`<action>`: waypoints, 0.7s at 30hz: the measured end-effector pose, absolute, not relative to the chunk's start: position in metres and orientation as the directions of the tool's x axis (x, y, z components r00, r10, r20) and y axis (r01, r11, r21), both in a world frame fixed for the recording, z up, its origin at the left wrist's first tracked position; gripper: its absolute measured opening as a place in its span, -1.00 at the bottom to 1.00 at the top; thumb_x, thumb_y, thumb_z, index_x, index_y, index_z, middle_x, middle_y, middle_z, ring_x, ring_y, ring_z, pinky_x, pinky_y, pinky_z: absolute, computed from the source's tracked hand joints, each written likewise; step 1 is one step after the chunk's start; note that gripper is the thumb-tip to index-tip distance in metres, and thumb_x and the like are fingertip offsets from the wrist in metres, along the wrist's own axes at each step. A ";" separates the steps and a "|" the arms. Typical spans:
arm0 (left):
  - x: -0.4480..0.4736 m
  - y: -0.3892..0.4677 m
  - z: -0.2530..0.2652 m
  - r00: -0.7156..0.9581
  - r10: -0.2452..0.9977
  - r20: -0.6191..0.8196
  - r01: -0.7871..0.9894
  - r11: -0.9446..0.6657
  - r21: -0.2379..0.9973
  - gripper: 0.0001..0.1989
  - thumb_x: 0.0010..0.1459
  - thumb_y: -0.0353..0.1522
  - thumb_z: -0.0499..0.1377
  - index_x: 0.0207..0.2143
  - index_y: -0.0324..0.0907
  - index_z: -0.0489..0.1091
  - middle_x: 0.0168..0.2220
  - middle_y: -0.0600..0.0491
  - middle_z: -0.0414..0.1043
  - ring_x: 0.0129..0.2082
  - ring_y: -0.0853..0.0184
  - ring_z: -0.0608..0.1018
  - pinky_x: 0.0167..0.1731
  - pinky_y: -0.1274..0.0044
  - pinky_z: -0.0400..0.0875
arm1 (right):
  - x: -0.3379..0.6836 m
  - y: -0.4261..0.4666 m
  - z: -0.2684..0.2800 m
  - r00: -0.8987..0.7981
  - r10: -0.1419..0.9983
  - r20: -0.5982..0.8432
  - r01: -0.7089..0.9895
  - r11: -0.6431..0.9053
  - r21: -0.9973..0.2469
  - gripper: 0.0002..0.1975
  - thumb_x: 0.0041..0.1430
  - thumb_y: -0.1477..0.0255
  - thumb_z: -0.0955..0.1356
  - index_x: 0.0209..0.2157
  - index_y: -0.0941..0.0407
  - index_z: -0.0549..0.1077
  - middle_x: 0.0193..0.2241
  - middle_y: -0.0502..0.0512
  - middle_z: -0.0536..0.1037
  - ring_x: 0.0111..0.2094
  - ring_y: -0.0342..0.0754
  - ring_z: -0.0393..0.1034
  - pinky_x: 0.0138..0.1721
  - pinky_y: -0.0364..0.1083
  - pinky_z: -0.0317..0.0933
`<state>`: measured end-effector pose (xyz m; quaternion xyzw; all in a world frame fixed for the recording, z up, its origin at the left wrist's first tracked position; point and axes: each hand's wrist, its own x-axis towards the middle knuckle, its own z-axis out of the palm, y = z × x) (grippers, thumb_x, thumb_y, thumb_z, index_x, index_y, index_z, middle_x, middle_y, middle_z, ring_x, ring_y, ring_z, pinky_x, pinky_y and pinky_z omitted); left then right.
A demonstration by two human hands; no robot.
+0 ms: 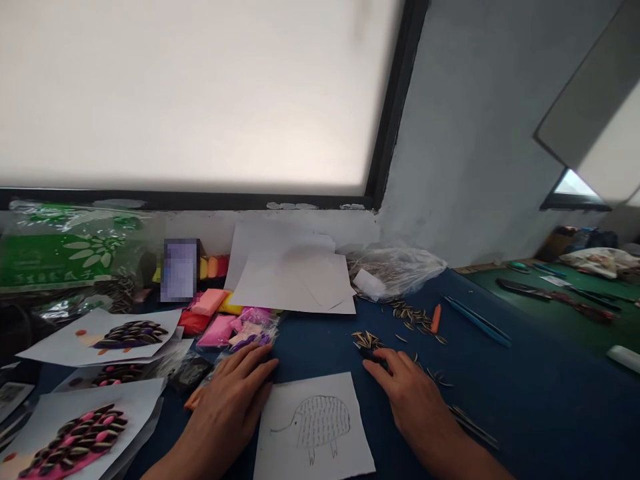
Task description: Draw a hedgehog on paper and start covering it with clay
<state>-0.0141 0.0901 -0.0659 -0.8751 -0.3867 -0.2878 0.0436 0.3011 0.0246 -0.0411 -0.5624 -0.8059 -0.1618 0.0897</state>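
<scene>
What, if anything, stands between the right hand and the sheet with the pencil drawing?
Nothing visible: only a strip of blue tabletop separates the right hand from the drawing sheet. The small seed pile lies beyond the hand, off the paper, so it seems out of the way.

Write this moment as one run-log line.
left hand: at left edge of drawing sheet | right hand: beside seed pile | drawing sheet: animal sketch, on blue tabletop
</scene>
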 end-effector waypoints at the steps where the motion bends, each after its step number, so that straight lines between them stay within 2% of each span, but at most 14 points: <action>1: -0.013 0.089 -0.068 0.549 0.636 0.543 0.701 -0.704 0.116 -0.69 0.29 -0.35 0.03 -0.02 -0.11 0.50 0.09 -0.10 0.49 0.08 -0.04 0.50 -0.05 0.15 0.51 | 0.302 0.025 -0.042 -0.346 0.878 0.330 0.938 0.310 0.156 -0.39 0.03 0.85 0.15 -0.01 0.17 0.53 -0.07 0.33 0.56 -0.17 0.13 0.51 -0.30 0.04 0.51; 4: -0.012 0.087 -0.072 0.562 0.619 0.549 0.710 -0.701 0.063 -0.67 0.30 -0.35 0.01 0.00 -0.10 0.48 0.11 -0.08 0.48 0.10 -0.01 0.49 -0.04 0.20 0.51 | 0.302 0.026 -0.041 -0.325 0.874 0.361 0.946 0.305 0.112 -0.44 0.06 0.83 0.16 -0.03 0.16 0.54 -0.07 0.32 0.55 -0.15 0.15 0.50 -0.27 0.07 0.51; 8: -0.012 0.085 -0.072 0.563 0.631 0.533 0.730 -0.682 0.037 -0.65 0.30 -0.37 0.00 0.03 -0.09 0.47 0.11 -0.09 0.48 0.09 -0.02 0.49 -0.07 0.20 0.51 | 0.292 0.020 -0.035 -0.339 0.846 0.411 0.923 0.384 -0.029 -0.50 0.14 0.78 0.17 0.00 0.19 0.51 -0.04 0.35 0.52 -0.06 0.19 0.46 -0.16 0.13 0.48; 12: -0.010 0.084 -0.073 0.589 0.609 0.532 0.724 -0.689 -0.013 -0.61 0.27 -0.42 -0.03 0.05 -0.15 0.46 0.10 -0.13 0.48 0.08 -0.04 0.50 -0.08 0.17 0.52 | 0.279 0.014 -0.037 -0.359 0.847 0.392 0.895 0.432 -0.114 -0.53 0.12 0.78 0.18 -0.04 0.21 0.52 -0.12 0.32 0.54 -0.12 0.15 0.47 -0.16 0.14 0.46; 16: -0.011 0.085 -0.074 0.591 0.612 0.526 0.725 -0.689 -0.013 -0.60 0.24 -0.45 -0.02 0.05 -0.15 0.46 0.10 -0.13 0.48 0.08 -0.04 0.50 -0.07 0.17 0.51 | 0.275 0.012 -0.043 -0.382 0.847 0.369 0.881 0.455 -0.133 -0.50 0.13 0.77 0.19 0.03 0.21 0.47 -0.09 0.32 0.53 -0.10 0.14 0.46 -0.16 0.10 0.46; 21: -0.012 0.087 -0.075 0.598 0.616 0.513 0.703 -0.710 0.032 -0.58 0.20 -0.47 0.01 0.06 -0.11 0.45 0.12 -0.09 0.47 0.10 -0.02 0.49 -0.03 0.20 0.49 | 0.275 0.016 -0.039 -0.403 0.848 0.345 0.887 0.455 -0.080 -0.50 0.09 0.77 0.17 0.03 0.28 0.48 -0.08 0.39 0.53 -0.11 0.19 0.47 -0.17 0.17 0.47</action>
